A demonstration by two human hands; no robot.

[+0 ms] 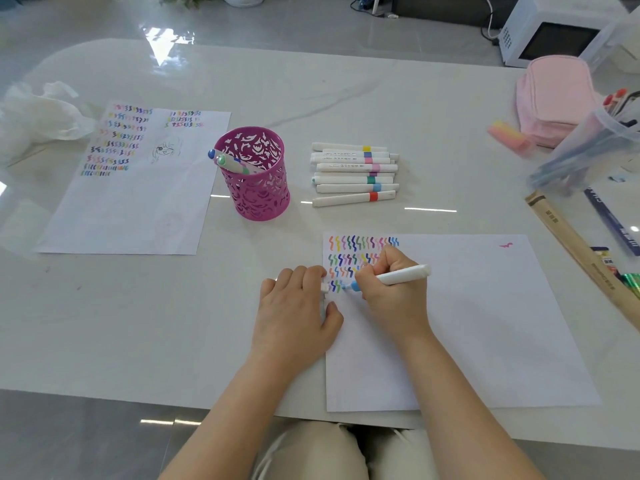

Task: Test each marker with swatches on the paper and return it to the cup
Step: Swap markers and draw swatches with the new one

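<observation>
Right hand [388, 282] grip clenched round white blue-tipped marker [401, 274], tip on white swatch-marked paper sheet [485, 323], left hand [298, 306] at paper's left edge, pinching small white cap [325, 287]

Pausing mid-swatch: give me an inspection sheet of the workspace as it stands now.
Surface: white glossy table, light reflections on it.
Job's things: near paper bears rows of swatches; light blue marker has its tip on it; pink cup holds two markers; pile of markers lies right of the cup.
Clutter: second swatched paper, crumpled white wrap, pink pouch, clear tub of pens, long boxes at the right edge.
Grips: right hand holds the marker; left hand rests on the near paper's left edge, fingers curled on a white cap.
Cables: black and white leads on the floor beyond the table.
Surroundings: white microwave on the floor.
</observation>
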